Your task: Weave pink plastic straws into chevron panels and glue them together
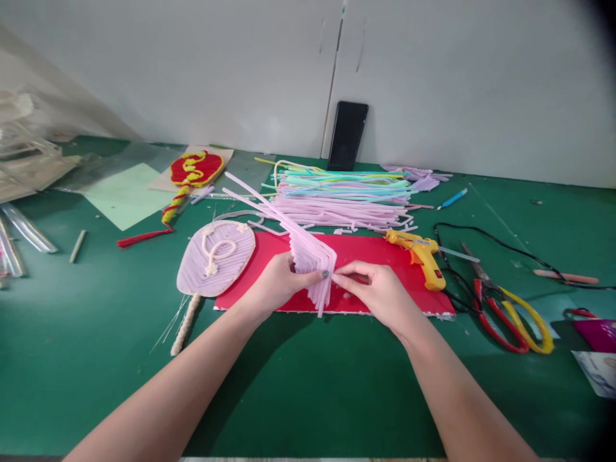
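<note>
A layered piece made of bent pale pink pipe cleaners [308,253] is held up in front of me, two long ends sticking out to the upper left. My left hand [274,282] grips its left side, thumb pressed across the front. A small dark round spot shows by the thumb tip. At the right edge of the piece, the fingers of my right hand [378,289] are pinched on the bent pipe cleaners. Both hands are above a red board [260,256]. A pale lilac fan [216,256] with a fuzzy handle lies to the left.
Pastel pipe cleaners [341,199] are heaped behind the board. A yellow glue gun [418,250] rests on its right part, with scissors [513,308] beyond. A phone [348,135] leans on the wall. A red and yellow fan [197,170] lies back left, near green paper [125,196].
</note>
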Available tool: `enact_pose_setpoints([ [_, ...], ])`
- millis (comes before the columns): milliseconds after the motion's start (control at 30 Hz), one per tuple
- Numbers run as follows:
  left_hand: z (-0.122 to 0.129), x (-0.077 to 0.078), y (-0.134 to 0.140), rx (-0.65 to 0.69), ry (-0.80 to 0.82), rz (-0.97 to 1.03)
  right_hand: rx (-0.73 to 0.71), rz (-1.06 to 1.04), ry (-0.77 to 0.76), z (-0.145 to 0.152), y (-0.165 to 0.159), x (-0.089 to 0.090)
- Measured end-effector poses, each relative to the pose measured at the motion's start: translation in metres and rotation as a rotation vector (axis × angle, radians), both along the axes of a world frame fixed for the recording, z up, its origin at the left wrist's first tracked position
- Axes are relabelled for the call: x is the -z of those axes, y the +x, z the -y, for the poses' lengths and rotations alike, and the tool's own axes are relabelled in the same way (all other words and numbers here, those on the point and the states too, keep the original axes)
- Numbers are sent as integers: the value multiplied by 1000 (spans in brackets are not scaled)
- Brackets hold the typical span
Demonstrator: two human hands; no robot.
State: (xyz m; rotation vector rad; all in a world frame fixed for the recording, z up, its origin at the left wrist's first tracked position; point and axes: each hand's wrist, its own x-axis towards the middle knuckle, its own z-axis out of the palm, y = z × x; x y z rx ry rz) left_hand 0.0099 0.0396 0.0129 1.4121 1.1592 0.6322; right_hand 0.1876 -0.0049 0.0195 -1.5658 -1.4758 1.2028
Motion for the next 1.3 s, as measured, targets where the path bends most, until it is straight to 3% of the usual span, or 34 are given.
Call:
enact_pose_setpoints([
  [1300,2,-1,2,-25,30,-10,-35,76,67,0,0,3],
])
